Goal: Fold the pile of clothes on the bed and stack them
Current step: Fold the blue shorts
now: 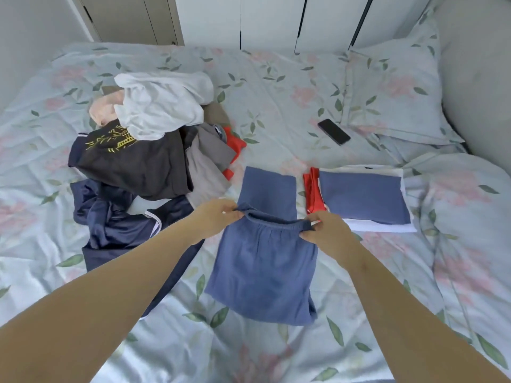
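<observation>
Blue trousers lie lengthwise on the bed in front of me, their waistband end lifted and doubled over the far leg part. My left hand pinches the left corner of the elastic waistband. My right hand pinches the right corner. To the right sits a stack of folded clothes, blue on top, red and white beneath. An unfolded pile lies at the left: white, peach, dark brown with a yellow print, grey, red and a navy garment.
A black phone lies on the floral sheet beyond the stack. A pillow in matching fabric rests at the right, against a grey headboard. White wardrobe doors stand behind the bed.
</observation>
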{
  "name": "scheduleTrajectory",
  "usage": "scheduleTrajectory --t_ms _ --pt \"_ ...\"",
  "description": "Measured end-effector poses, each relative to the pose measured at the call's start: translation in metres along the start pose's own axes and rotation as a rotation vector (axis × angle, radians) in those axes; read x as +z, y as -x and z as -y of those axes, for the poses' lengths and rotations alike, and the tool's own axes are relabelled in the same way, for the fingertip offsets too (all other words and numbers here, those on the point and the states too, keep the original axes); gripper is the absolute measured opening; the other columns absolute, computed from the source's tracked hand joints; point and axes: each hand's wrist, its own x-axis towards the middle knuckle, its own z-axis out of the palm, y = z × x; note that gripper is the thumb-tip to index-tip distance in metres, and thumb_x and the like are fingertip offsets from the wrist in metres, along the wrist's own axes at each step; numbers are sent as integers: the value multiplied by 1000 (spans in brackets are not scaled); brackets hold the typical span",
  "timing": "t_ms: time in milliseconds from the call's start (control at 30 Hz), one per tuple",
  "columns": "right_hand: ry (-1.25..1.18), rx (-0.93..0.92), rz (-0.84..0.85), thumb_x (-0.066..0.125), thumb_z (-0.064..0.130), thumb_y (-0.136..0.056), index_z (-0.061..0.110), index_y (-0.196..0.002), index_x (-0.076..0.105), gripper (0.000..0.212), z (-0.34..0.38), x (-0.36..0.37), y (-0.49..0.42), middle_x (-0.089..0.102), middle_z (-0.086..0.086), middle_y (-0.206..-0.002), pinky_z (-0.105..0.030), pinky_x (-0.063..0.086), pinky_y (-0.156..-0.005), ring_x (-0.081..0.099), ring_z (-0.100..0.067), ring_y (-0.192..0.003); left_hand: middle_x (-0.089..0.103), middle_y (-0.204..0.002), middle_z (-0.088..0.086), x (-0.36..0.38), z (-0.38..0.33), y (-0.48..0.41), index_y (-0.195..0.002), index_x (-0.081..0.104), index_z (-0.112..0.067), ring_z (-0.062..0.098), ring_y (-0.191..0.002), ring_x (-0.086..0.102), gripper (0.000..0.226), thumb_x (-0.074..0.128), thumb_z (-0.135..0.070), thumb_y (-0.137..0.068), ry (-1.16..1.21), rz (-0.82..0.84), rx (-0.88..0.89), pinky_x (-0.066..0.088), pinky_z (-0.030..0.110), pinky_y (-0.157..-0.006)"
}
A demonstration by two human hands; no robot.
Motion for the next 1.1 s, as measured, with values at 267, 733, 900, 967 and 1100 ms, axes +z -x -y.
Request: scheduleTrajectory --t_ms 267,733,900,967,1100 --pt "-203 98 -302 43 12 -93 22 -133 40 41 2 25 -98 58 -4 -114 -29 44 -71 54 -23 -92 34 -146 3 13 11 -126 -149 19 -14 21 -128 40 62 48 -8 -94 152 -111 44 34 35 -107" --pt "744 -120 507 68 47 -77 34 -149 15 91 -167 152 -56 9 1 -159 -44 20 -113 11 -28 -146 52 -138 10 161 168 -63 -133 49 -14 33 -124 52 107 60 -78 -49 -874 379 264 53 48 -87" --pt "769 -393 319 89 36 -42 28 -128 49 95 -212 159 -60 60 -3 -130 -49 50 -86 61 -29 -113 44 -144 12 176 195 -60 -148 24 -16 31 -138 25 101 61 -59 -65 -904 232 404 35 50 -103" --pt "759 -468 249 89 22 -46 25 -123 61 83 -219 157 -62 62 -2 -127 -50 50 -87 62 -28 -112 47 -141 11 174 197 -61 -146 27 -18 26 -146 11 73 47 -40 -80 -866 115 480 29 45 -102" --pt "677 -451 217 81 7 -63 21 -114 67 54 -212 145 -63 67 4 -116 -47 44 -97 61 -24 -114 65 -122 7 163 189 -66 -118 65 -13 30 -115 60 58 84 -15 -63 -806 119 532 52 41 -86"
